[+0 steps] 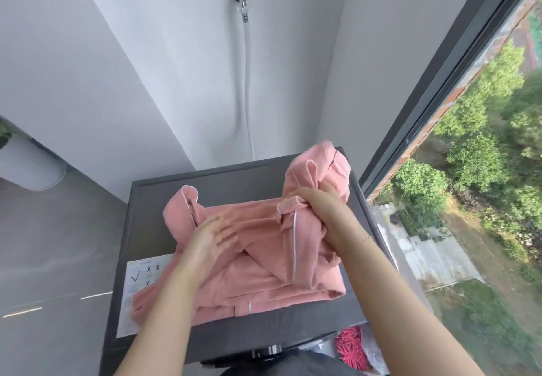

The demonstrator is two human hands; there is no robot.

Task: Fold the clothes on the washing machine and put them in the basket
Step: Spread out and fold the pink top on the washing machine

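Observation:
A pink garment with white piping (258, 270) lies spread on the dark grey top of the washing machine (234, 176). My left hand (212, 233) lies flat on the middle of the cloth with fingers spread. My right hand (321, 204) is closed around a bunched part of the garment at its right side, lifting that part above the machine's back right corner. No basket is in view.
A white instruction sticker (140, 279) sits on the machine's front left. A tap with a white hose (247, 82) hangs on the wall behind. A large window (469, 141) runs along the right. A pink spiky object in a plastic bag (352, 349) lies below right.

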